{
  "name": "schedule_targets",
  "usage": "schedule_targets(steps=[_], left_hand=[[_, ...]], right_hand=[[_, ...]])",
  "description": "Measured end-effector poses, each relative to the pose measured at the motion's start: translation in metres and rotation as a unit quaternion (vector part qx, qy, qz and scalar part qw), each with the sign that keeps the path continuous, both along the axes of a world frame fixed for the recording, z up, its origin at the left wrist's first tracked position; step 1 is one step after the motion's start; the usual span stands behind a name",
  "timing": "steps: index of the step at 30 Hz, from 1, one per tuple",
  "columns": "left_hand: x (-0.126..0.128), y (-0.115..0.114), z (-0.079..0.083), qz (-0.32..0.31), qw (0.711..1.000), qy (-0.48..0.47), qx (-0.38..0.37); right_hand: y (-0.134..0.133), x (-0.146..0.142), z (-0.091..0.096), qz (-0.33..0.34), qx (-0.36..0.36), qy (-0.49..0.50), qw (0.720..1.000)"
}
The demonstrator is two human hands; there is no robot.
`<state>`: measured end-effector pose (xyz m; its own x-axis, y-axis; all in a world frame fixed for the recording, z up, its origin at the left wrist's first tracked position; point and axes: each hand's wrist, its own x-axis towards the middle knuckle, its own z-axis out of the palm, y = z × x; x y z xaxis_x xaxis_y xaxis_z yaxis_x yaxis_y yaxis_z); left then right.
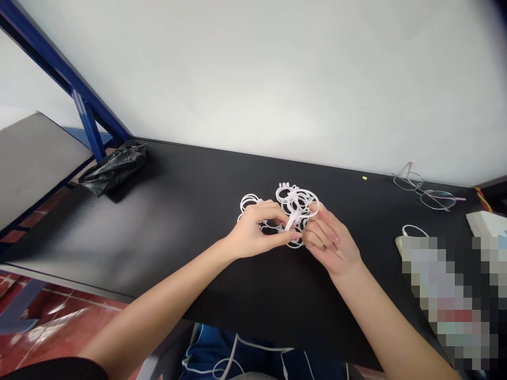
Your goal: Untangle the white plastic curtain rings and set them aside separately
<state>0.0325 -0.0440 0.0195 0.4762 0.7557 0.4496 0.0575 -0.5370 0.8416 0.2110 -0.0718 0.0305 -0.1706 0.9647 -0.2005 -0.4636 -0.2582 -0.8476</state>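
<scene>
Above the middle of the black table, my left hand (258,230) pinches a white plastic ring clip (292,220) between thumb and fingers. My right hand (330,240) grips the round loop of the same ring clip from the other side, its other fingers curled in. Beneath and behind both hands lies a tangled pile of similar white ring clips (284,193). More white rings (249,199) show past the back of my left hand. My hands partly cover the pile, so its full extent is hidden.
A crumpled black plastic bag (114,168) lies at the table's (158,211) far left. Eyeglasses (430,193) rest at the back right, near a small yellow bit (364,178). A phone-like object (399,245), largely pixelated, lies at the right. A white cable (233,353) hangs over my lap.
</scene>
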Motion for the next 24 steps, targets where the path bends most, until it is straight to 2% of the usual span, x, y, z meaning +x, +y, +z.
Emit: schedule_targets(steps=[3,8,14,18,21,24], left_hand=[[0.0,-0.0009,0.0012,-0.014,1.0,-0.024,-0.008],[0.0012,-0.0035,0.0021,-0.052,0.993,-0.063,-0.084],[0.0009,-0.0024,0.0002,-0.002,0.991,-0.068,-0.119],[0.0013,-0.0022,0.001,-0.001,0.989,-0.06,-0.137],[0.0013,-0.0022,0.0003,-0.008,0.987,-0.062,-0.146],[0.0007,-0.0022,-0.0015,-0.01,0.987,-0.057,-0.152]], right_hand=[[0.0,-0.0011,-0.0006,-0.002,0.006,0.012,1.0],[0.0,-0.0031,-0.0015,-0.007,0.007,0.02,1.0],[-0.0003,-0.0021,-0.0034,0.004,0.014,0.029,0.999],[0.0009,-0.0003,-0.0045,-0.015,-0.002,0.059,0.998],[0.0019,0.0007,-0.0057,-0.034,-0.024,0.122,0.992],[0.0023,0.0013,-0.007,-0.037,-0.042,0.236,0.97]])
